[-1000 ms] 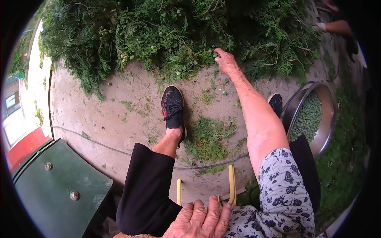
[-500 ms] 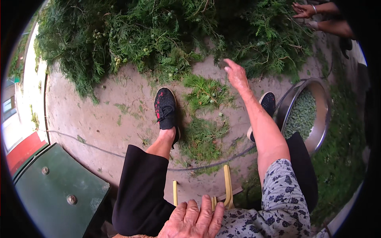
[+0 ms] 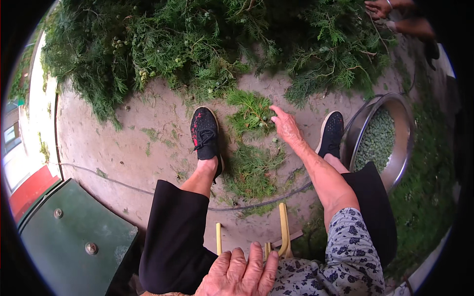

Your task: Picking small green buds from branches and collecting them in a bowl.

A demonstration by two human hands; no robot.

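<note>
My left hand point(image 3: 240, 274) rests low in front of my body, its fingers extended and slightly apart, with nothing in it. My right hand point(image 3: 287, 129) reaches down between my feet to the right edge of a green conifer sprig point(image 3: 249, 111). Its fingertips are at the foliage and look parted; whether they touch the sprig I cannot tell. Nearer to me, loose conifer clippings point(image 3: 252, 170) lie on the concrete. Beyond my feet a large heap of cut conifer branches point(image 3: 182, 44) spreads across the ground, with small pale green cones among the leaves.
A metal basin point(image 3: 406, 143) of green cones point(image 3: 376, 140) leans beside my right shoe point(image 3: 332, 130). A dark cable point(image 3: 123, 185) crosses the floor. A green box-like thing point(image 3: 74, 237) stands at left. Another person's hands point(image 3: 380, 10) are at the branches, far right.
My right hand has moved nearer and left, from the branch heap to the sprig. My left hand has stayed put. The branches at the right have shifted nearer.
</note>
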